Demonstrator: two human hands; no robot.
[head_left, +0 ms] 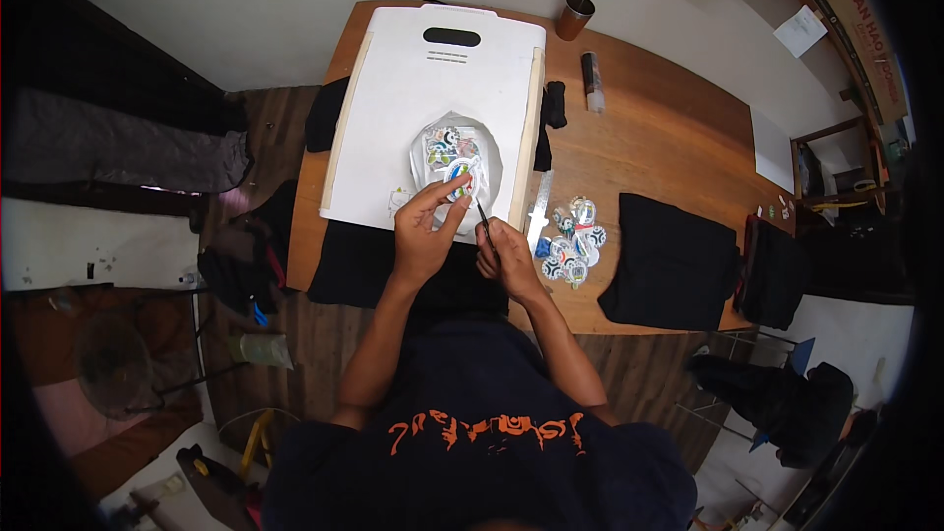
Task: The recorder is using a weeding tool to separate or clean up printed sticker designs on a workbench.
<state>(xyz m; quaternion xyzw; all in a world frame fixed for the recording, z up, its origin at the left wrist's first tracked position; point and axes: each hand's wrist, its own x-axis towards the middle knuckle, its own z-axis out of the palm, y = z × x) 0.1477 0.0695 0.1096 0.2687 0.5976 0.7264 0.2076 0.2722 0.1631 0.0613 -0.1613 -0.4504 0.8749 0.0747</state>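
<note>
A small round piece (458, 175) with a colourful print is pinched in the fingers of my left hand (423, 233). My right hand (508, 259) is closed around a slim dark tool (482, 208) that looks like scissors; its tip points up beside the piece. Both hands are over the lower part of a white board (393, 98) with an oval slot near its top. Beneath my fingers, a rounded pale hollow (489, 187) in the board holds several printed pieces (447, 142). Right of the board lies a pile of similar round printed pieces (573, 246).
A wooden table (669, 128) bears the board. On it are a white ruler-like strip (539, 208), folded black cloth (674, 261), a dark cylindrical can (592, 82) and a brown cup (575, 18) with a stick in it. A cardboard box (846, 20) is at the upper right.
</note>
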